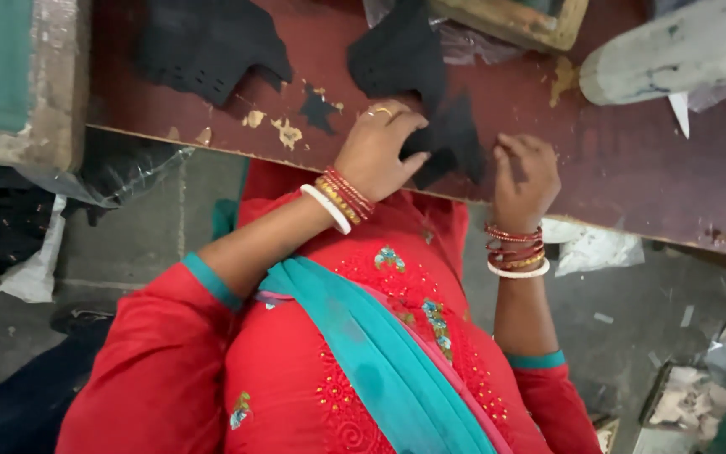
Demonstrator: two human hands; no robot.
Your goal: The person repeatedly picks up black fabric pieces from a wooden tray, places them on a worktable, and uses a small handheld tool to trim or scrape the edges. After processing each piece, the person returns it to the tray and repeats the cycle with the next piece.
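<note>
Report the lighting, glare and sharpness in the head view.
Head view: soft, even light with faint shadows; mild glare on the clear plastic wrap; the black fabric piece loses detail in darkness; left hand and right hand slightly soft; edges tilt from the wide lens.

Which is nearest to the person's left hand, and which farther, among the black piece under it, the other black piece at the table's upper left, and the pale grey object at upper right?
From the left hand:
1. Black piece, touching its fingers.
2. Other black piece, upper left on the table.
3. Pale grey object, far upper right.
</note>
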